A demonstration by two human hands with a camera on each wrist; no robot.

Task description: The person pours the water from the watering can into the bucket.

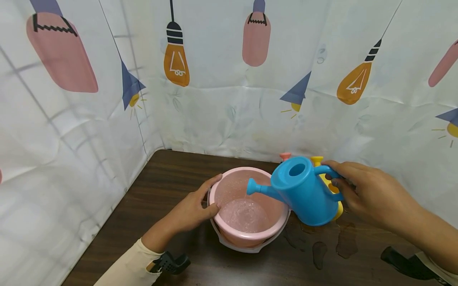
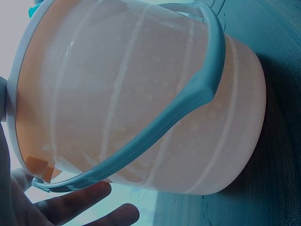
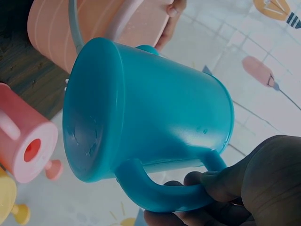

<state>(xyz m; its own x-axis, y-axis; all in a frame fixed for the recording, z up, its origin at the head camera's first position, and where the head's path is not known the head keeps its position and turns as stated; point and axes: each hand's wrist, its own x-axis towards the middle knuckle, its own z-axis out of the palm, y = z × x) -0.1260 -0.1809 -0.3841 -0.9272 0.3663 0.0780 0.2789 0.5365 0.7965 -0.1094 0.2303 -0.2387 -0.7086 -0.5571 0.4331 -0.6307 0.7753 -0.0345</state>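
A pink bucket (image 1: 247,235) with a pale handle (image 2: 155,132) stands on the table, rippling water (image 1: 246,216) at its bottom. My left hand (image 1: 195,208) holds its left rim, thumb and forefinger at the edge; other fingers (image 2: 80,200) extend beside the outer wall in the left wrist view. My right hand (image 1: 368,190) grips the handle of a blue watering can (image 1: 307,194), with fingers curled round it. The can is tilted left, its spout (image 1: 262,190) over the bucket's opening. Its wet base faces the right wrist camera.
Behind the blue can stand a yellow watering can (image 3: 7,195) and a pink watering can (image 3: 28,127), mostly hidden in the head view. Small puddles (image 1: 346,242) lie on the dark wooden table (image 1: 171,171) right of the bucket. A patterned white curtain (image 1: 222,111) hangs behind and left.
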